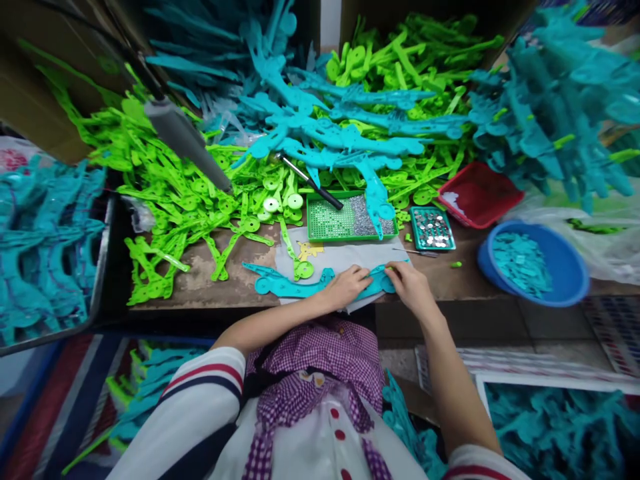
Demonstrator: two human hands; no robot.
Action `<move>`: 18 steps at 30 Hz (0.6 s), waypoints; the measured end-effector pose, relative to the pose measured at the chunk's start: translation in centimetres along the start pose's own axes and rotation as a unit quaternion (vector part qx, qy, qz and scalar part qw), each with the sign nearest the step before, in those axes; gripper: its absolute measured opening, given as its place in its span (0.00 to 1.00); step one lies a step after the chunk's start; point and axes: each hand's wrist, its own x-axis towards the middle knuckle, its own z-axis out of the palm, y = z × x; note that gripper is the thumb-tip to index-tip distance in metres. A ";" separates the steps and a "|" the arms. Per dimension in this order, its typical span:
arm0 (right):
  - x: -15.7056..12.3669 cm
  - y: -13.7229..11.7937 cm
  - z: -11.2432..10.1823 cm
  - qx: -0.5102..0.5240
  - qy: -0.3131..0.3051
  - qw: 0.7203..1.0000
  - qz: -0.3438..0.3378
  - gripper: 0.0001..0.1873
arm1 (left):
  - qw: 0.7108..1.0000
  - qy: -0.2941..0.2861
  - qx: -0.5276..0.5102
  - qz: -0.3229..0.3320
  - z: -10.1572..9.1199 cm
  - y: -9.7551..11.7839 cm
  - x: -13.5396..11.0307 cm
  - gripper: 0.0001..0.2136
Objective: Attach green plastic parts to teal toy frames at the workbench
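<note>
A long teal plastic part (295, 288) with rounded ends lies along the table's front edge, on a grey cloth (340, 252). My left hand (351, 283) is closed over its right half, fingertips pressing it. At its right end my right hand (406, 283) pinches with thumb and fingers; whether something small is also between them is hidden. A lime green plastic arm (301, 268) with a round end rests against the teal part's upper edge. Behind the cloth is a green tray (327, 233) of small metal pieces, with a black-handled hammer-like tool (325, 193) leaning across its rim.
Lime green parts (175, 187) and teal parts (320, 130) are heaped behind. A grey hanging power tool (187, 143) comes down at left. To the right are a small teal tray (433, 229) of discs, a red scoop-like tray (480, 197) and a blue bowl (570, 270).
</note>
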 end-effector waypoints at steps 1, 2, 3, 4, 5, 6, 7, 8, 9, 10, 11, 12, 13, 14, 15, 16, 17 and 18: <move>0.2 0.1 -0.1 -0.011 -0.018 1.000 -0.008 0.19 | 1.000 -0.005 0.005 -0.001 -0.1 0.1 0.0 0.11; 0.3 0.1 -0.2 -0.018 -0.030 0.999 -0.013 0.19 | 1.000 -0.009 0.010 -0.003 -0.2 0.1 0.0 0.11; 0.4 0.1 -0.2 -0.024 -0.035 0.999 -0.013 0.19 | 1.000 -0.013 0.014 -0.005 -0.2 0.2 0.1 0.11; 0.4 0.2 -0.2 -0.027 -0.034 0.999 -0.010 0.19 | 1.000 -0.016 0.017 -0.006 -0.3 0.2 0.1 0.11; 0.4 0.2 -0.1 -0.030 -0.028 0.999 -0.003 0.19 | 1.000 -0.018 0.017 -0.007 -0.3 0.2 0.2 0.11; 0.3 0.3 -0.1 -0.033 -0.022 0.999 0.004 0.19 | 1.000 -0.019 0.016 -0.008 -0.3 0.2 0.2 0.11; 0.3 0.3 0.0 -0.035 -0.017 0.999 0.012 0.20 | 1.000 -0.019 0.014 -0.011 -0.3 0.3 0.2 0.11; 0.3 0.4 0.1 -0.037 -0.016 0.999 0.017 0.20 | 1.000 -0.018 0.013 -0.013 -0.3 0.3 0.3 0.11; 0.3 0.4 0.1 -0.040 -0.018 0.999 0.019 0.20 | 1.000 -0.016 0.012 -0.015 -0.3 0.3 0.3 0.11; 0.2 0.4 0.2 -0.043 -0.023 0.999 0.018 0.20 | 1.000 -0.014 0.012 -0.016 -0.4 0.3 0.2 0.11; 0.2 0.4 0.3 -0.048 -0.027 0.998 0.016 0.21 | 1.000 -0.013 0.012 -0.016 -0.4 0.4 0.2 0.11; 0.1 0.3 0.5 -0.055 -0.029 0.998 0.016 0.21 | 1.000 -0.011 0.011 -0.016 -0.5 0.4 0.2 0.11; 0.0 0.2 0.6 -0.062 -0.023 0.998 0.019 0.22 | 1.000 -0.012 0.009 -0.015 -0.5 0.4 0.2 0.10; -0.2 0.1 0.8 -0.067 -0.012 0.997 0.025 0.23 | 1.000 -0.013 0.007 -0.016 -0.6 0.5 0.2 0.10; -0.4 -0.1 1.0 -0.065 0.004 0.997 0.033 0.24 | 1.000 -0.015 0.003 -0.018 -0.7 0.5 0.2 0.10; -0.7 -0.2 1.2 -0.054 0.023 0.997 0.042 0.25 | 1.000 -0.018 -0.003 -0.020 -0.8 0.4 0.2 0.10; -1.0 -0.5 1.2 -0.036 0.039 0.997 0.050 0.25 | 1.000 -0.018 -0.013 -0.021 -0.9 0.4 0.2 0.11; -1.4 -0.8 1.1 -0.013 0.054 0.997 0.058 0.25 | 0.999 -0.015 -0.028 -0.022 -0.9 0.3 0.3 0.12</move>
